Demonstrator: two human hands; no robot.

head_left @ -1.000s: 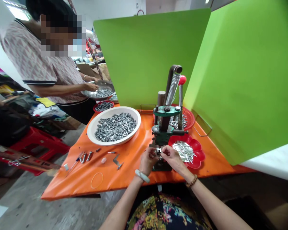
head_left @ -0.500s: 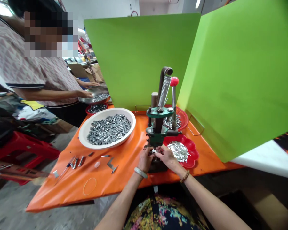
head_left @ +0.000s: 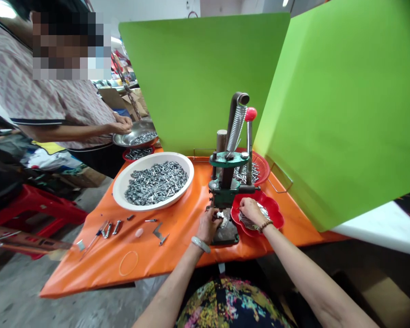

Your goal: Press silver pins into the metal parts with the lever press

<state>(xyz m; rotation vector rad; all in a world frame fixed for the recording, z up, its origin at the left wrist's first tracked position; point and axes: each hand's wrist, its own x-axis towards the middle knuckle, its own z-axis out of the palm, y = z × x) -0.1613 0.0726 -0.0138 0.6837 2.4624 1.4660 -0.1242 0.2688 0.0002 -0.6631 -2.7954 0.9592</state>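
Note:
At the base of a green hand press, my left hand is closed, fingertips pinched beside a small shiny metal piece. Whether the fingers hold that piece or another small part cannot be made out. My right hand reaches into a red scalloped bowl, its fingers bent together over a heap of thin silver pins. Whatever the right fingertips grip is hidden. The press's lever with its red knob stands upright beside a coil spring.
A white basin of small grey metal parts stands to the left on the orange table cover. Behind the press is a red basket. Loose tools lie at left. Green panels rise behind. A co-worker handles a metal bowl.
My right hand has left the press base and moved right into the red bowl. My left hand stays at the base. The co-worker's hands have come together over the metal bowl.

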